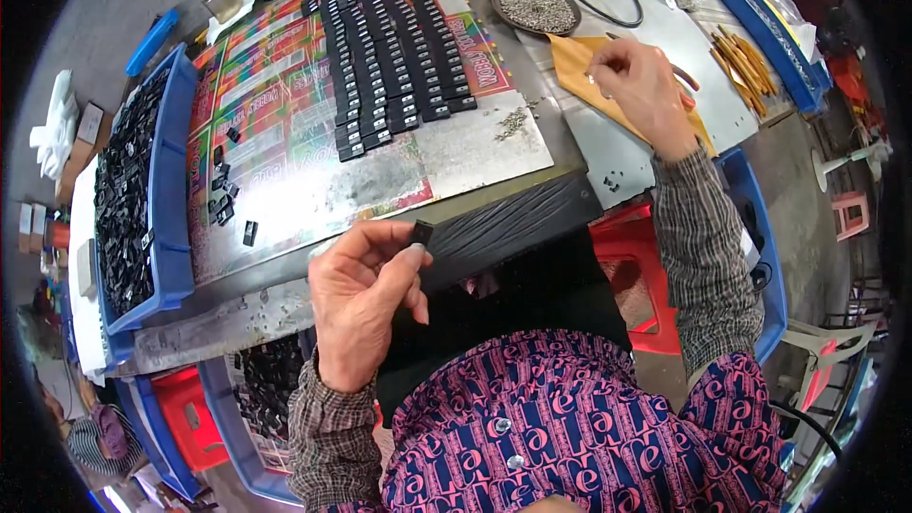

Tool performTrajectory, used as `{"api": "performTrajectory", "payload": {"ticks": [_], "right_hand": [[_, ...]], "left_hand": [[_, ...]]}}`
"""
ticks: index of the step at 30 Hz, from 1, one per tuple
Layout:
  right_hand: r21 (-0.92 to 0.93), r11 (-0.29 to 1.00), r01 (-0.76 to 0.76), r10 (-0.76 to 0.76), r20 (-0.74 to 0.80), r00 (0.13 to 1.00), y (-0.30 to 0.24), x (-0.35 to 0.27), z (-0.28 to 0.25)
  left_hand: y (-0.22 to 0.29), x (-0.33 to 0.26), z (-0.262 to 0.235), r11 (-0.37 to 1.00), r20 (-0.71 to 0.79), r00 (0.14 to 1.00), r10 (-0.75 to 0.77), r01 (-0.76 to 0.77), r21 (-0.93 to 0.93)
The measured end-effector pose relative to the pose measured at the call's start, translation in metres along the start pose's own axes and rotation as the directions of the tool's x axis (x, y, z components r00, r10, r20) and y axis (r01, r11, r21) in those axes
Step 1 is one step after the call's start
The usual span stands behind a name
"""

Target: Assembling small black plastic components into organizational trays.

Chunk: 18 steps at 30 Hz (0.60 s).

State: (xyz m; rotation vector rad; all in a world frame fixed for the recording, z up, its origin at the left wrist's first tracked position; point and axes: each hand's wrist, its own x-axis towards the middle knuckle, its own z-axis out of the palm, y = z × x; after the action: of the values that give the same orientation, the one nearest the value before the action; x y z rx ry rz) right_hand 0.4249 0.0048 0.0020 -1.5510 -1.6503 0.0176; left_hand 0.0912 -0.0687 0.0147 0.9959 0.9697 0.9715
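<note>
Between the thumb and fingers of my left hand (366, 294) is a small black plastic part (421, 234), held just off the table's front edge. My right hand (638, 85) is raised to the right, over an orange-brown sheet (579, 62), its thumb and fingertips pinched together. Whatever they hold, if anything, is too small to name. Partly behind that hand lies a hand tool with red handles (686, 85). Rows of similar black parts with small metal pieces (394, 57) stand on a printed board (285, 104). Several loose black parts (223, 195) lie at the board's left.
A blue bin (171, 218) heaped with black parts stands left. A round dish (498, 14) of small metal pieces sits at the back, with scattered metal bits (513, 123) nearer. Brown sticks (746, 66) and a long blue tray (807, 85) lie right. Red stools (646, 294) stand below.
</note>
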Motion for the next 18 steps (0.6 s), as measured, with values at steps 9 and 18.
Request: {"api": "performTrajectory", "payload": {"ticks": [9,18], "right_hand": [[0.622,0.630,-0.464,0.063,0.555,0.829,-0.127,-0.061,0.009],[0.578,0.687,-0.440,0.038,0.576,0.816,-0.141,-0.072,0.021]], "left_hand": [[-0.006,-0.002,0.014,0.999,0.023,0.999,-0.035,0.036,-0.029],[-0.010,-0.009,0.023,0.998,-0.006,0.999,0.031,-0.031,0.061]]}}
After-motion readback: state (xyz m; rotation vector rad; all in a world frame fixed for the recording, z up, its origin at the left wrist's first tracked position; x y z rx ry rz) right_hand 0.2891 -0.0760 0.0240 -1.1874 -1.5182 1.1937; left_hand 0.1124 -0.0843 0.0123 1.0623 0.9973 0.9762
